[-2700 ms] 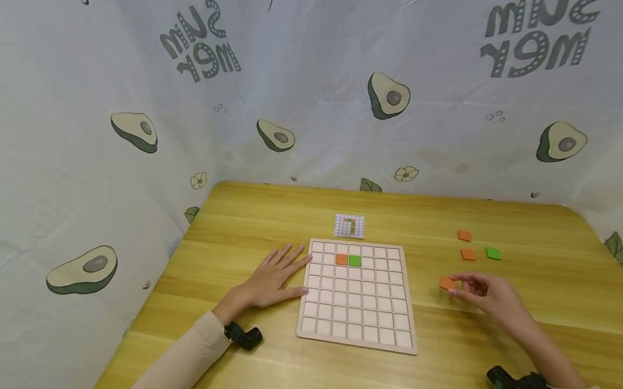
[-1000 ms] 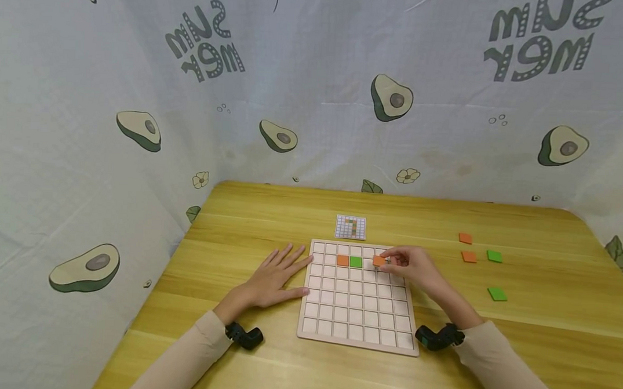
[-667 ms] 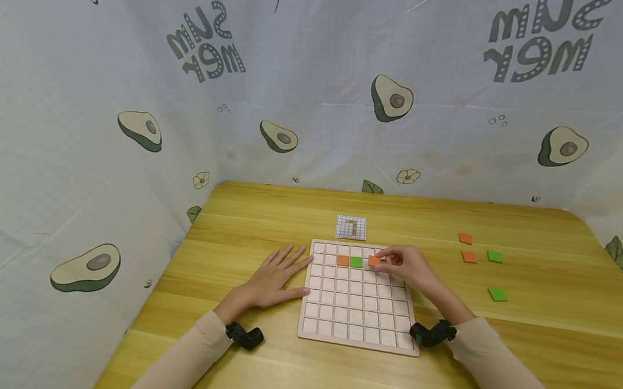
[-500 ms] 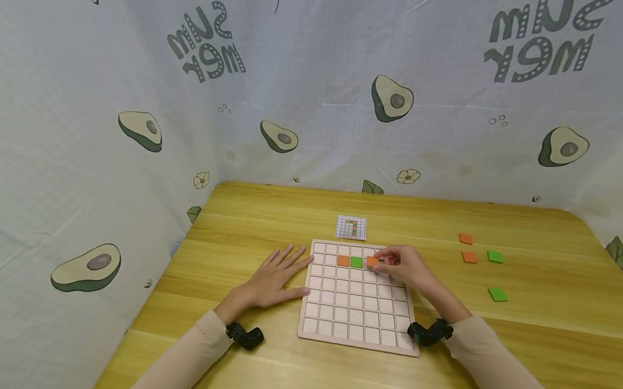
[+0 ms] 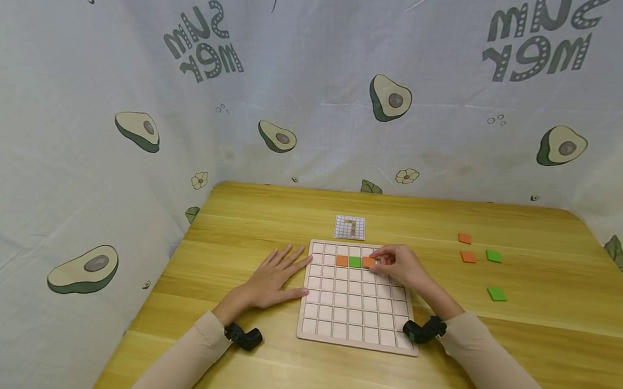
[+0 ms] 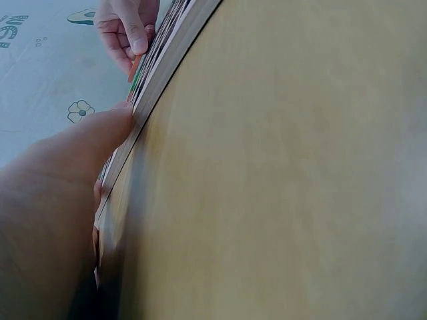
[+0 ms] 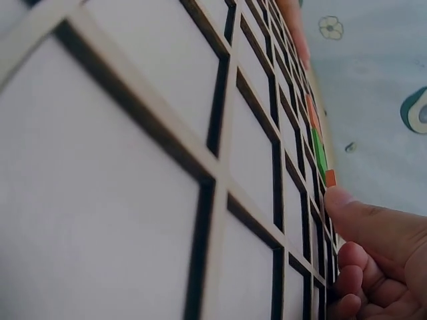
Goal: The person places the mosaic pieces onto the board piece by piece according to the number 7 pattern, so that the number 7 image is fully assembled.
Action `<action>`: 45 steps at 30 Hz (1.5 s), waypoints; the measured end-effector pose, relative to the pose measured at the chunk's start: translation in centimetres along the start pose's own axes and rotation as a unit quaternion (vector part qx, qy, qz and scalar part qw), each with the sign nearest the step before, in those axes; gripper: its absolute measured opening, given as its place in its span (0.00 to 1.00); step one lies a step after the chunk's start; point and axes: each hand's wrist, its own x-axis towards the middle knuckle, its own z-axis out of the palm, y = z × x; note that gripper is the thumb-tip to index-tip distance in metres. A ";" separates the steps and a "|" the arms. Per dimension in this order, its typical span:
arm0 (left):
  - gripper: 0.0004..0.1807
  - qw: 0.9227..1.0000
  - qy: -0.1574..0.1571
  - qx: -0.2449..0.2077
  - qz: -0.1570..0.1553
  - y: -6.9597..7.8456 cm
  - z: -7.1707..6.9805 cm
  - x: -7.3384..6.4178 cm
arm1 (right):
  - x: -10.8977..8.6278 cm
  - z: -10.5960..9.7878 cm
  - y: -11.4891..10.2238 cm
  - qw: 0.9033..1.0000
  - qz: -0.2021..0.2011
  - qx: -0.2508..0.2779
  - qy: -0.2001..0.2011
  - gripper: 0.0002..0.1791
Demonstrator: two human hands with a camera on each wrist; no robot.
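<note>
My right hand (image 5: 401, 264) pinches an orange square tile (image 5: 368, 262) between thumb and fingers over the wooden grid board (image 5: 354, 342). The tile is at the cell just right of a green tile (image 5: 355, 262); in the right wrist view its orange edge (image 7: 331, 178) stands a little proud of the grid. Left of the green tile, another orange tile (image 5: 342, 260) sits in its cell. My left hand (image 5: 271, 280) lies flat with fingers spread, thumb and fingertips touching the board's left edge.
Behind the board lies a small printed pattern card (image 5: 349, 227). On the table's right are two loose orange tiles, the far one (image 5: 464, 238) and the nearer one (image 5: 467, 257), and two green tiles, one farther (image 5: 494, 256), one nearer (image 5: 497, 294). A patterned curtain (image 5: 315, 102) surrounds the table.
My right hand picked the orange tile from the table at right, carried it left over the board, then moved it slightly further left beside the green tile. My left hand stayed put.
</note>
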 end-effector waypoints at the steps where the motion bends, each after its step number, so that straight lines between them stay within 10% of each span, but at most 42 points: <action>1: 0.42 1.000 0.001 0.001 0.000 0.0 0.0 0.0 | 0.0 0.0 0.0 1.000 0.000 -0.001 0.001 0.11; 26: 0.42 1.000 0.003 -0.003 0.002 0.0 0.2 -0.2 | -0.4 -0.2 0.0 1.000 0.010 0.017 0.002 0.13; 45: 0.43 1.000 -0.005 0.004 -0.003 -0.1 0.1 0.1 | -3.6 -5.2 0.7 0.998 -0.036 0.019 0.047 0.18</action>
